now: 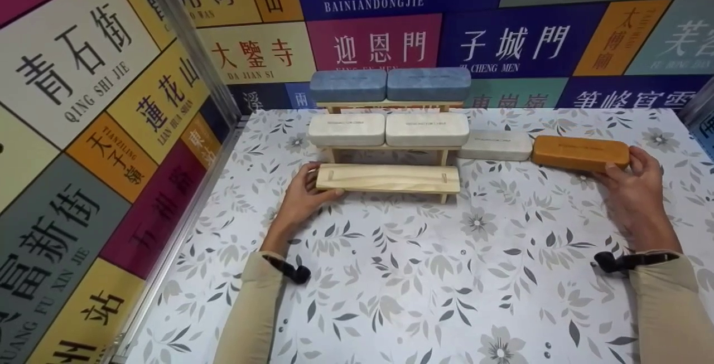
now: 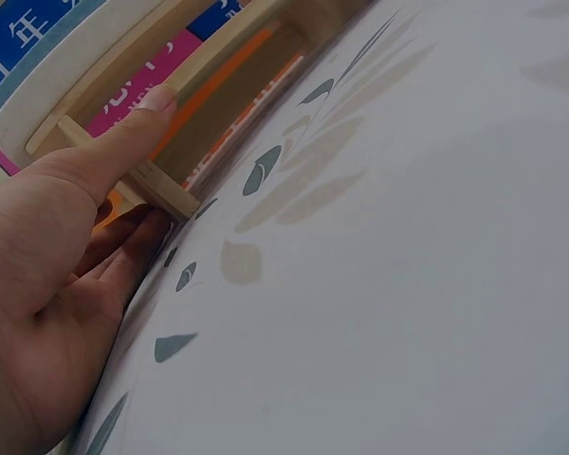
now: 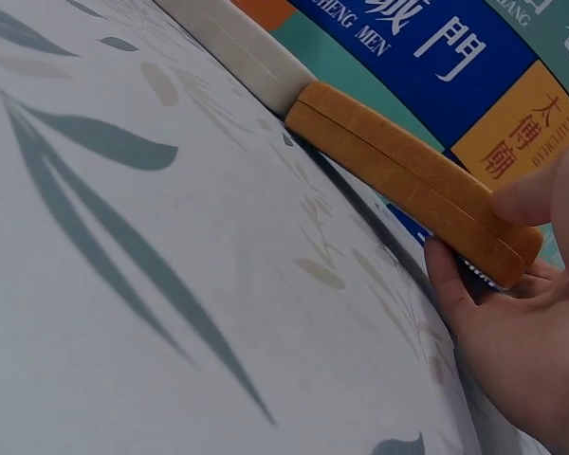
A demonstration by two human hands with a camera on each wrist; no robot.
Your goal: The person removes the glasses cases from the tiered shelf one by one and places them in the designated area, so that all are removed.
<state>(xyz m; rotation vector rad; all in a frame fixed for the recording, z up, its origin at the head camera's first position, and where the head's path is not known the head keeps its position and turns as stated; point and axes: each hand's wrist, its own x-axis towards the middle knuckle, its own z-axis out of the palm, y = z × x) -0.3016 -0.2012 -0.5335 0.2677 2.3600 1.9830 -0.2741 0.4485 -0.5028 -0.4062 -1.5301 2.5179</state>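
In the head view, take the table [image 1: 435, 302] as a clock. The back wall [image 1: 385, 40] closes it at twelve, the side wall [image 1: 95, 130] at nine to ten. A wide stretch of floral surface lies between the two sleeves, down to six. The front shelf [image 1: 387, 178] is at eleven; behind it stand two white cases [image 1: 347, 130], then two blue cases [image 1: 348, 85], on higher shelves. A loose white case [image 1: 496, 145] lies at one, and the orange case [image 1: 580, 152] at two, its end touching that one.

The left forearm points towards one o'clock, the right towards eleven. The left hand [image 1: 307, 188] is half closed and grips the left end of the front shelf, thumb at the front edge. The right hand [image 1: 638, 185] pinches the right end of the orange case, which seems slightly raised there, though its underside is poorly seen.
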